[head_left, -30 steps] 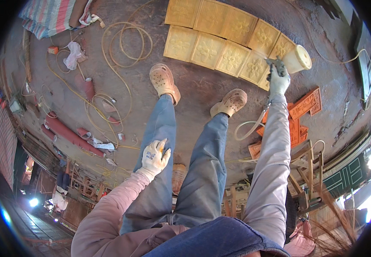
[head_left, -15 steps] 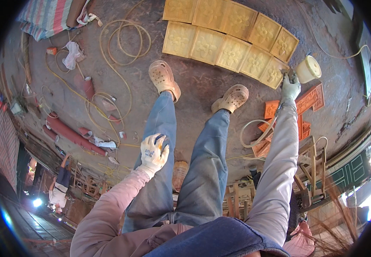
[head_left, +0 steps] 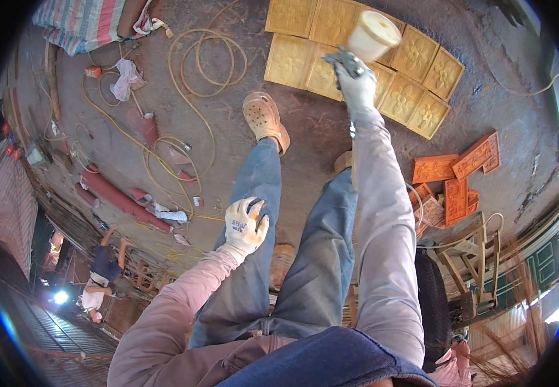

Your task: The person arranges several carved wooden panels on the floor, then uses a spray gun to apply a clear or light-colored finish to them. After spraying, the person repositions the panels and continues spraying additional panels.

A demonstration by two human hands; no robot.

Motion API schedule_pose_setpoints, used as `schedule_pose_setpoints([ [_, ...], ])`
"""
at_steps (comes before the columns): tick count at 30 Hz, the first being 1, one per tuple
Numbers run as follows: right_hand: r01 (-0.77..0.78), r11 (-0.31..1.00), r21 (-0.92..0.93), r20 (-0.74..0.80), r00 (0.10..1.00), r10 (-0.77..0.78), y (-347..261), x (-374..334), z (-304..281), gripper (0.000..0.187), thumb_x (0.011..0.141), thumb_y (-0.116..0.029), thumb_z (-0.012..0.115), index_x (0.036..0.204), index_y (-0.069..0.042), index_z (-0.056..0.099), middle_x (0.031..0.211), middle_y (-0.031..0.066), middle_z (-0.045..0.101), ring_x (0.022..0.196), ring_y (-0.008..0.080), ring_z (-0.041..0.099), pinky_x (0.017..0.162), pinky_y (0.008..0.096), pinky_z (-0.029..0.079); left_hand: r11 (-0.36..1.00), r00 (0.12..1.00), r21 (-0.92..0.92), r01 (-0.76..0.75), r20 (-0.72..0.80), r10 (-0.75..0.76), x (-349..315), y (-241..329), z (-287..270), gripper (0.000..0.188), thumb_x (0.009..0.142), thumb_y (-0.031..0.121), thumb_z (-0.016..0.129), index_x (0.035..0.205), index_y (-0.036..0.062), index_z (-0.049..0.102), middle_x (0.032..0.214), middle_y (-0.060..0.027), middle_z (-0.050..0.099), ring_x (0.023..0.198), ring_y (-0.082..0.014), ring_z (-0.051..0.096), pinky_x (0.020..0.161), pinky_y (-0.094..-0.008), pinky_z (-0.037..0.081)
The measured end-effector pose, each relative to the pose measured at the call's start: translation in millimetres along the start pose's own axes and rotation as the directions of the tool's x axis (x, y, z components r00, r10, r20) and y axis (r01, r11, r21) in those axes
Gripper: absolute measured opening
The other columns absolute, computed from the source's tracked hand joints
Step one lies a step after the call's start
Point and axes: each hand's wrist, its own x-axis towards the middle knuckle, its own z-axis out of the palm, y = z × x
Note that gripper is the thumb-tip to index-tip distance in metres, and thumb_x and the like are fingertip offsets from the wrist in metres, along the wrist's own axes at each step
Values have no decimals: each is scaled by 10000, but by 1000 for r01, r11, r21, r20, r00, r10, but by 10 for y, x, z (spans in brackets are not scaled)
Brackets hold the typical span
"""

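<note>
My right hand (head_left: 359, 87), in a pale glove with a dirty thumb side, is closed round a spray gun (head_left: 344, 63) with a white cup (head_left: 373, 36). The gun is above two rows of yellowish carved wood panels (head_left: 400, 100) with flower reliefs, and its cup hides some of them. Against my left trouser leg (head_left: 263, 174), near the knee, my left hand (head_left: 246, 226) hangs in a white glove with a yellowish palm. Its fingers are loosely bent and apart, with nothing visible in them.
Orange carved wood pieces (head_left: 457, 193) lie in a pile to the right. Thin hose (head_left: 195, 64) loops over the floor at left, near red-brown rolls (head_left: 121, 200). A striped sheet (head_left: 76, 26) covers something at the far left. Another person (head_left: 99, 277) is at the lower left.
My right hand has swung left with the spray gun, from beside the right end of the panels to over their middle. My left hand stays by my leg.
</note>
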Motion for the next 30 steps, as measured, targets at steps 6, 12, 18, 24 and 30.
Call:
schedule_pose_setpoints([
  [6, 79, 979, -186, 115, 992, -58, 178, 131, 273, 376, 834, -302, 738, 1130, -73, 704, 1018, 180, 725, 979, 311, 697, 848, 369, 531, 1000, 1000, 13, -3, -3, 3, 8, -7, -11, 369, 812, 236, 693, 1155, 106, 651, 1199, -112, 596, 1096, -330, 558, 927, -487, 427],
  [12, 53, 969, -240, -92, 993, -77, 420, -157, -701, 372, 845, -239, 749, 1166, -56, 701, 1055, 141, 741, 983, 217, 712, 884, 328, 532, 999, 1000, 31, 7, 10, -8, 10, 55, 10, 349, 816, 239, 687, 1134, 98, 661, 1195, -115, 599, 1100, -335, 557, 935, -489, 426],
  [18, -38, 969, -245, -315, 948, -43, 1184, -197, -1952, 349, 855, -163, 740, 1162, -3, 694, 1031, 124, 751, 946, 162, 711, 841, 301, 541, 999, 1000, 27, 20, 7, -20, -40, 70, 75, 347, 817, 225, 690, 1131, 84, 657, 1214, -120, 593, 1117, -340, 541, 961, -486, 406],
  [24, -229, 820, -525, -500, 862, -79, 1451, -301, -2644, 420, 849, -268, 721, 1214, -64, 684, 1035, 139, 746, 934, 253, 725, 845, 355, 547, 998, 997, -15, 65, -38, -66, -194, 144, 249, 359, 818, 204, 686, 1152, 81, 634, 1218, -122, 589, 1107, -341, 541, 953, -488, 404],
  [30, -239, 892, -384, -437, 898, 52, 1647, -465, -2443, 390, 860, -231, 735, 1195, -42, 673, 1068, 123, 741, 973, 209, 711, 867, 328, 536, 996, 995, 21, 89, -39, -88, -279, 117, 248, 385, 829, 194, 682, 1189, 80, 606, 1207, -150, 587, 1114, -364, 537, 951, -489, 401],
])
